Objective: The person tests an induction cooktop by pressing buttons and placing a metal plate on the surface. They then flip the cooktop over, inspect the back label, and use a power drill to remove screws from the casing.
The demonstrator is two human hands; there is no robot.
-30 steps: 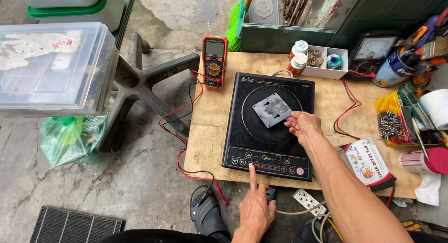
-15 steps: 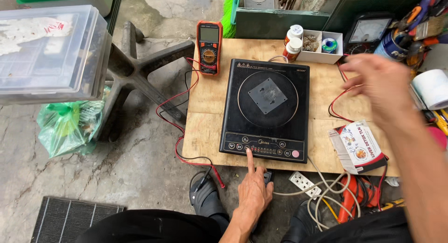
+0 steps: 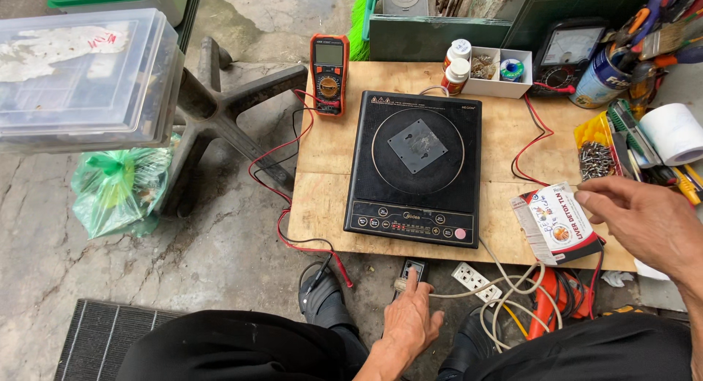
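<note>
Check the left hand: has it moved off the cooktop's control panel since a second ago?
Yes. The left hand has dropped back toward the person, off the induction cooktop, and its index finger now rests on the black switch box below the table edge.

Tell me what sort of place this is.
Probably an informal electronics repair spot set up outdoors on cracked concrete. A digital multimeter with red leads, an analog meter, and an induction cooker on a low plywood table suggest it.

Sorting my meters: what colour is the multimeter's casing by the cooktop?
Orange casing on the multimeter, with a dark face, in the head view.
</note>
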